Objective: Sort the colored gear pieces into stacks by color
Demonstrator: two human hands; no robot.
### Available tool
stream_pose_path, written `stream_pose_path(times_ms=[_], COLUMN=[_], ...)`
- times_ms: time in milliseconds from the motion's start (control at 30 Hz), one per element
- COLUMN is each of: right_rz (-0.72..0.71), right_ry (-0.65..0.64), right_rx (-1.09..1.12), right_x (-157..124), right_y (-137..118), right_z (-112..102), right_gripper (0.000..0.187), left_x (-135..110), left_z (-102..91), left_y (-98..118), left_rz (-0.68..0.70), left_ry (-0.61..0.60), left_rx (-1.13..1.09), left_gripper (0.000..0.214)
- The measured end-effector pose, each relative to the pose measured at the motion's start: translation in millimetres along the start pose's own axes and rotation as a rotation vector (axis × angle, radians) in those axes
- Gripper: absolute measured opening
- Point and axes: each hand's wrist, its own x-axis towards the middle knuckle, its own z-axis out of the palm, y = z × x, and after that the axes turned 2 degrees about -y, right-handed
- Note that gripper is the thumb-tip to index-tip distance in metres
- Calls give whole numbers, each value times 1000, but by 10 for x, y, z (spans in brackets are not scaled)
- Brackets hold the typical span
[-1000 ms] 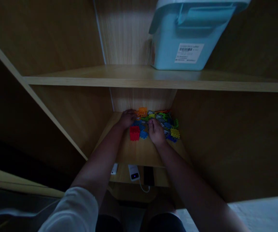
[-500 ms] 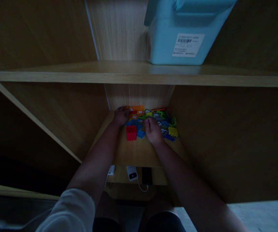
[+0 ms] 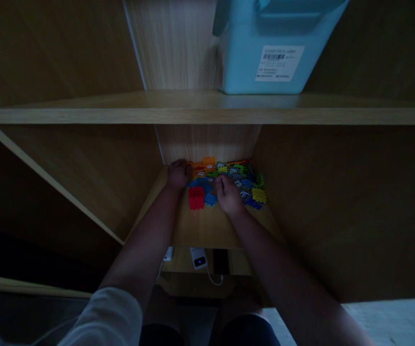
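Working mid-frame, the left hand [image 3: 178, 174] and right hand [image 3: 228, 194], grips unreadable in this gloom, are perhaps risking toppling the red block [image 3: 196, 198] by brushing it.

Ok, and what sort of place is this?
Probably a wooden shelving unit, perhaps in a home: a light-blue plastic bin stands on the upper shelf, with colorful toothed plastic pieces below.

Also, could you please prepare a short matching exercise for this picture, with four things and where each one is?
1. Tub
2. Red block
3. White device
4. Left hand

A. At the near left of the toy pile
B. Below the toys' shelf
C. Beside the orange pieces
D. On the upper shelf

Pairs: 1-D, 2-A, 3-B, 4-C
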Motion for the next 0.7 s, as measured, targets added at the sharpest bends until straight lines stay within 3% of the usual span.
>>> stream_pose_path(times_ms=[100, 333, 700], right_rz=[-5, -12, -8], right_ry=[-7, -2, -18], right_rx=[0, 8, 6], right_x=[-1, -3, -1], right_y=[1, 14, 8], right_z=[0, 14, 11], right_gripper=[37, 37, 37], left_x=[-9, 36, 30], left_z=[-63, -123, -36], left_y=[75, 192, 176], left_rz=[-9, 312, 212], left_ry=[37, -59, -235], left_rx=[-35, -79, 18], left_gripper=[43, 43, 48])
